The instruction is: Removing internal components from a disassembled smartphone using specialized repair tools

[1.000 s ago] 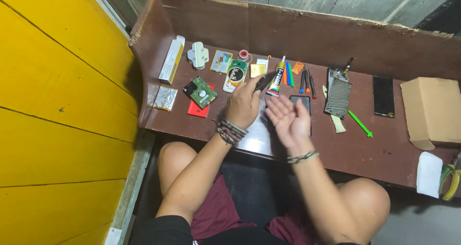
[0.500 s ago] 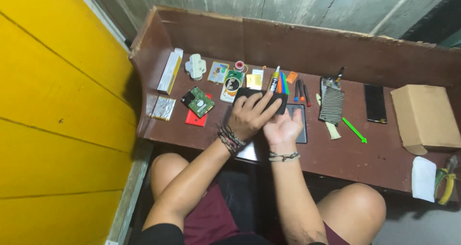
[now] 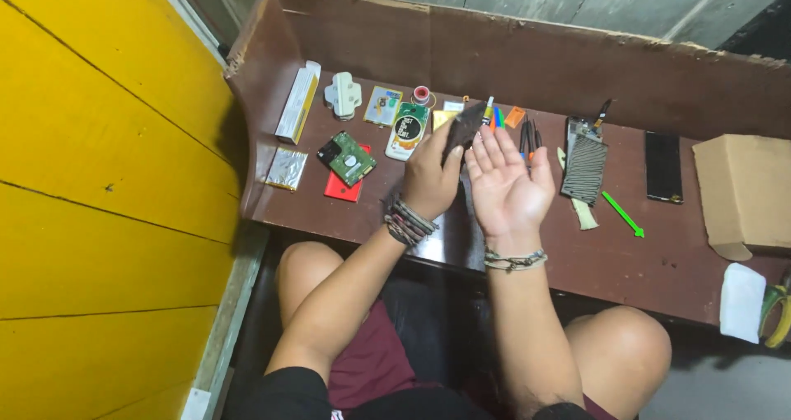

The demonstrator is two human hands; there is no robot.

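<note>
Cardboard box (image 3: 744, 192), green stick (image 3: 623, 215), black phone (image 3: 663, 166), circuit board (image 3: 347, 158)

Hands: two, left hand (image 3: 430, 179) and right hand (image 3: 507, 185). Dark flat piece (image 3: 463, 128) held up: one. Wristbands: several on the left wrist, one on the right. Long white box (image 3: 297, 102): one. White plastic part (image 3: 343, 95): one. Foil packet (image 3: 286, 169): one. Green circuit board (image 3: 347, 158): one. Red card (image 3: 343, 190): one. Solder spool (image 3: 422, 94): one. Cardboard box (image 3: 743, 191): one. Black phone (image 3: 663, 166): one. Green stick (image 3: 623, 215): one. Small hand tools (image 3: 527, 136) behind the fingers: perhaps three, partly hidden.
</note>
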